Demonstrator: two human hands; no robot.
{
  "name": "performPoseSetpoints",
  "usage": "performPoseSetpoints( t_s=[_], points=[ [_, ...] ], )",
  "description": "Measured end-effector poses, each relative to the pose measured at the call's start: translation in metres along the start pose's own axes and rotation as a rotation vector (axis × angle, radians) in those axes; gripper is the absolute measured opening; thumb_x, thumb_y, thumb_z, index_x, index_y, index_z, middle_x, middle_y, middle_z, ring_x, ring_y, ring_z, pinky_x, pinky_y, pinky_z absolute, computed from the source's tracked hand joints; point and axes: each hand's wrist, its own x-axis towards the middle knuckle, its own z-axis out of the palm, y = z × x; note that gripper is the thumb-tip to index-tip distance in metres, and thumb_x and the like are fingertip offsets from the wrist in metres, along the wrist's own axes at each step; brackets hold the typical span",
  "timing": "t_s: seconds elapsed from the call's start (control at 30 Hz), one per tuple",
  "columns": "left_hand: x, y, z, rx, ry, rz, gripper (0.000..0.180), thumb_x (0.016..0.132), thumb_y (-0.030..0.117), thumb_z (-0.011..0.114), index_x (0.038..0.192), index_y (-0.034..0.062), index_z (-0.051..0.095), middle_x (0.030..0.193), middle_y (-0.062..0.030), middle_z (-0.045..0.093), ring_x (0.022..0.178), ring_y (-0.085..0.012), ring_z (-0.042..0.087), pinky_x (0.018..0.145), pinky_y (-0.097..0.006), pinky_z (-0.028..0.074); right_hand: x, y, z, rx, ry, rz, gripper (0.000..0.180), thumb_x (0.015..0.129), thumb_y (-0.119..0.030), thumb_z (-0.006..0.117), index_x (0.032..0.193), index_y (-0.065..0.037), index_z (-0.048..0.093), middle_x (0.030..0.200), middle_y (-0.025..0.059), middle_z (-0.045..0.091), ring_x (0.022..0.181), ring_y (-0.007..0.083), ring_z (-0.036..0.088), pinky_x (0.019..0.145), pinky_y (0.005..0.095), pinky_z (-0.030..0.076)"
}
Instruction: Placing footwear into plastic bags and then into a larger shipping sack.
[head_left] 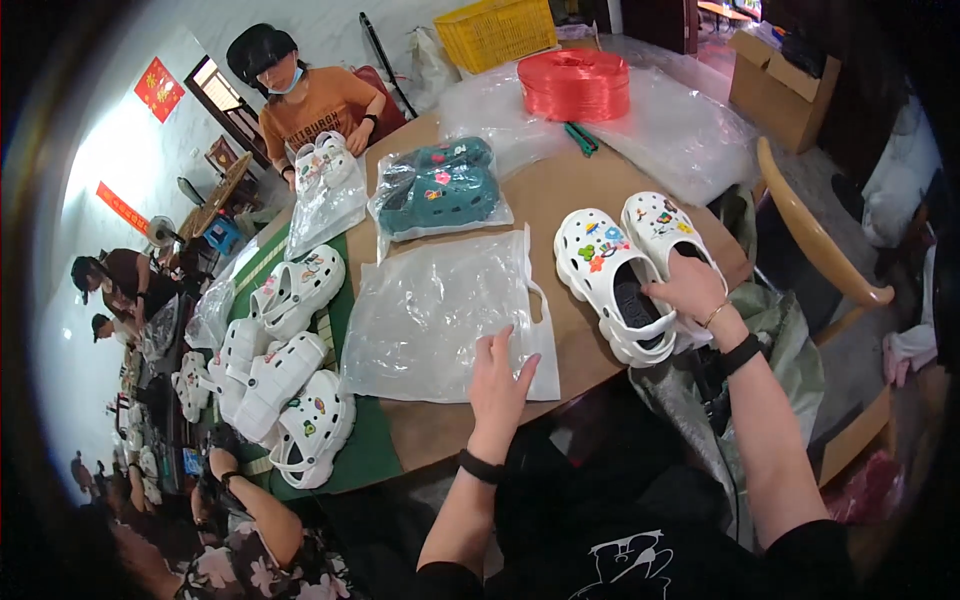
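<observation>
My left hand (pixel 498 385) lies flat, fingers apart, on the near edge of an empty clear plastic bag (pixel 440 310) spread on the brown table (pixel 545 195). My right hand (pixel 690 290) grips the heel openings of a pair of white clogs (pixel 625 265) with coloured charms, which stand side by side on the table to the right of the bag. Both wrists carry black bands; the right one also has a thin bracelet.
A bagged pair of teal clogs (pixel 440 185) lies beyond the empty bag. Further back are a red twine roll (pixel 573 83), green scissors (pixel 581 138), loose plastic sheets and a yellow crate (pixel 495 30). Several white clogs (pixel 285 375) crowd a green mat at left. A person in orange (pixel 315 100) holds bagged clogs; another arm (pixel 250 505) reaches in at lower left.
</observation>
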Motion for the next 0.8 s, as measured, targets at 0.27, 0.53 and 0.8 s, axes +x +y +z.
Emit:
performPoseSetpoints(
  t_s=[0.27, 0.53, 0.8],
  points=[
    [-0.019, -0.036, 0.030, 0.213, -0.153, -0.021, 0.038, 0.087, 0.023, 0.063, 0.123, 0.0123, 0.053, 0.094, -0.0092, 0.059, 0.092, -0.0300, 0.060, 0.067, -0.044, 0.051, -0.001, 0.010, 0.011, 0.062, 0.103, -0.061, 0.043, 0.074, -0.035, 0.065, 0.092, 0.003, 0.061, 0.087, 0.0269, 0.065, 0.086, 0.0428, 0.062, 0.077, 0.0491, 0.049],
    [-0.033, -0.029, 0.038, 0.158, -0.076, -0.040, 0.034, 0.082, 0.020, 0.066, 0.115, 0.0126, 0.060, 0.093, -0.0066, 0.063, 0.089, -0.0267, 0.061, 0.068, -0.041, 0.052, -0.042, -0.070, -0.013, 0.261, 0.070, -0.292, 0.037, 0.080, -0.035, 0.063, 0.088, 0.001, 0.060, 0.083, 0.0233, 0.064, 0.081, 0.0422, 0.061, 0.073, 0.0497, 0.047],
    [-0.043, -0.030, 0.033, 0.239, -0.088, 0.014, 0.039, 0.075, 0.027, 0.073, 0.107, 0.0102, 0.060, 0.090, -0.0078, 0.062, 0.086, -0.0309, 0.063, 0.066, -0.042, 0.053, -0.030, -0.097, 0.030, 0.096, -0.117, -0.341, 0.029, 0.079, -0.028, 0.056, 0.082, -0.001, 0.062, 0.077, 0.0228, 0.064, 0.077, 0.0408, 0.063, 0.070, 0.0493, 0.049]
  ],
)
